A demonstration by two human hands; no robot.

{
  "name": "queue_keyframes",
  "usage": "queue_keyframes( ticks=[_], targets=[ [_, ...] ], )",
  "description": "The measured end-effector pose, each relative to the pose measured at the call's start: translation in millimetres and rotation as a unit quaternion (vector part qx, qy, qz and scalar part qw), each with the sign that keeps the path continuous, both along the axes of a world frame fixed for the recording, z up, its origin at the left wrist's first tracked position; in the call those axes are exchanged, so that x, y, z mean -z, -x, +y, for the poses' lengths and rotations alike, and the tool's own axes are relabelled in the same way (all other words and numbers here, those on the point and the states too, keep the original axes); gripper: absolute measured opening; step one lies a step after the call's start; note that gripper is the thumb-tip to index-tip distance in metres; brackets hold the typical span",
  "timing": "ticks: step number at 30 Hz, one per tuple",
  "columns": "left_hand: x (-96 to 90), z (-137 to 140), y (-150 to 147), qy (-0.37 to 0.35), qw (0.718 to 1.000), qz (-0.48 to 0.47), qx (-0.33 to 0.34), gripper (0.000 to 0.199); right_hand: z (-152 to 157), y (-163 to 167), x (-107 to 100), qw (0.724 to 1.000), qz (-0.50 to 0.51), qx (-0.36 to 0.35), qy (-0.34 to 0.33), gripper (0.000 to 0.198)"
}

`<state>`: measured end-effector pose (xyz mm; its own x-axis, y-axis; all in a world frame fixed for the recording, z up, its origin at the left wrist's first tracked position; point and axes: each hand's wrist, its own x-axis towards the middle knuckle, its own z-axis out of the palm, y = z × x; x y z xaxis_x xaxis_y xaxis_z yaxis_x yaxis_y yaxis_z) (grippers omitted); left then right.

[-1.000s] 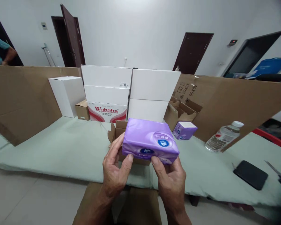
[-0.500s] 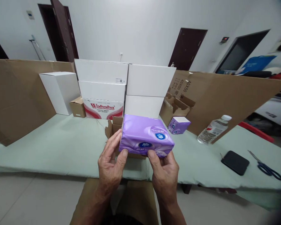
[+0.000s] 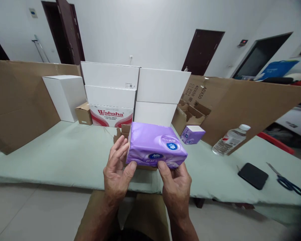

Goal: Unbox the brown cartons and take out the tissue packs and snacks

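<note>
A purple pack of tissues (image 3: 150,139) with blue oval logos is held up in front of me, above the near edge of the table. My right hand (image 3: 175,184) grips its lower right side, thumb on the front face and fingers underneath. At the pack's left end is my left hand (image 3: 116,170), its fingers loose and apart; the thumb lies at the lower left corner, maybe touching it. Behind and below the pack sits an open brown cardboard box (image 3: 125,130), mostly hidden by the pack and my hands.
A second tissue pack (image 3: 193,135) stands by another open carton (image 3: 188,115). To the right are a water bottle (image 3: 230,140), a black flat object (image 3: 253,175) and scissors (image 3: 287,182). White boxes (image 3: 110,95), a small brown box (image 3: 84,113) and cardboard panels (image 3: 22,100) line the back.
The fingers of my left hand have loosened and come slightly away from the pack's left end. The pack stays almost in place in my right hand.
</note>
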<state>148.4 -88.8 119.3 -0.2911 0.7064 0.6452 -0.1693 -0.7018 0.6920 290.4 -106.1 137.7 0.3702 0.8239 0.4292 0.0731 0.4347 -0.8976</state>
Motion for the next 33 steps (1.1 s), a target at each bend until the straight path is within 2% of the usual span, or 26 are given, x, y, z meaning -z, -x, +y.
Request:
queue_keyframes(
  ticks=[4, 10, 14, 19, 25, 27, 31, 33],
  targets=[
    [3.2, 1.0, 1.8, 0.015, 1.0, -0.014, 0.024, 0.041, -2.6, 0.6, -1.2, 1.0, -0.01, -0.005, -0.013, 0.048],
    [5.9, 1.4, 5.8, 0.04, 0.998, -0.006, 0.041, 0.046, -2.6, 4.2, -4.7, 1.0, -0.001, -0.013, -0.021, 0.056],
    [2.7, 2.7, 6.8, 0.048, 0.998, -0.006, 0.045, 0.052, -3.8, 5.6, -4.5, 1.0, 0.004, -0.016, -0.011, 0.059],
    [-1.7, 2.8, 9.3, 0.056, 0.997, -0.01, 0.06, 0.054, -6.8, 5.7, -4.2, 0.999, 0.001, -0.035, -0.001, 0.051],
    [-5.6, 4.1, 14.4, 0.038, 0.994, -0.041, 0.092, 0.052, -7.5, 6.9, -4.3, 0.999, 0.002, -0.044, -0.013, 0.053],
    [-7.3, 4.6, 16.4, 0.035, 0.993, -0.049, 0.102, 0.058, -8.1, 8.0, -5.0, 0.999, 0.006, -0.05, -0.017, 0.054],
    [-9.9, 4.4, 19.2, 0.039, 0.991, -0.057, 0.115, 0.084, -9.8, 10.5, -4.6, 0.998, -0.004, -0.057, -0.025, 0.062],
    [-8.9, 4.2, 19.8, 0.043, 0.99, -0.058, 0.121, 0.088, -10.5, 11.3, -2.1, 0.998, -0.015, -0.057, -0.036, 0.065]
  ],
)
